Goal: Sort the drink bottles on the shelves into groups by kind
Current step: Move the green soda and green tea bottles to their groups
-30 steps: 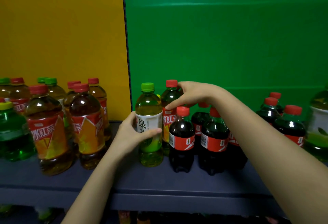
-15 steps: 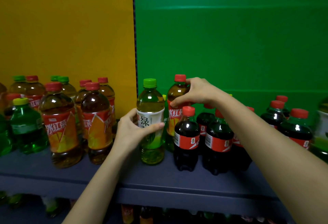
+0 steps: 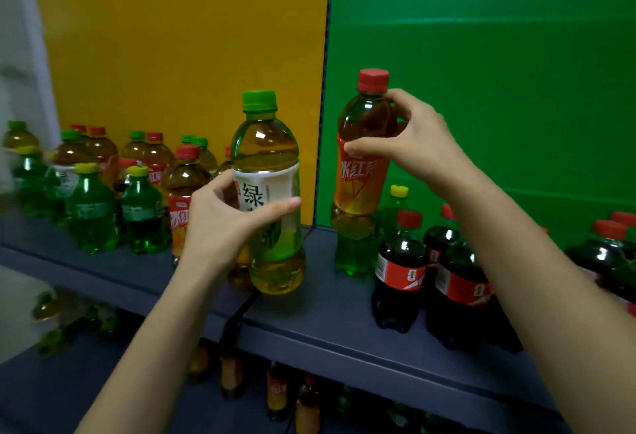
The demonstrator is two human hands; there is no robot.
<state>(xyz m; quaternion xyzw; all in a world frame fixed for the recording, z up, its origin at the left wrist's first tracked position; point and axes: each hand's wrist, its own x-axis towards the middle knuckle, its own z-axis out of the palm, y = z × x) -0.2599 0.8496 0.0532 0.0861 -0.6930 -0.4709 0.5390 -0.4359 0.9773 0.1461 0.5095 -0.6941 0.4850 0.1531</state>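
Red-capped bottle (image 3: 361, 186) now aloft, shoulder in right hand (image 3: 413, 137)

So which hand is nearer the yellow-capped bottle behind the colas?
Right. The right hand, gripping the red-capped tea bottle, is just above the yellow-capped bottle; the left hand, holding the green-capped tea bottle, is farther off to its left.

Shop-like display, dark shelves (image 3: 327, 316) crowded with drink bottles (image 3: 399, 272) (yellow, green backboards (image 3: 172, 38))
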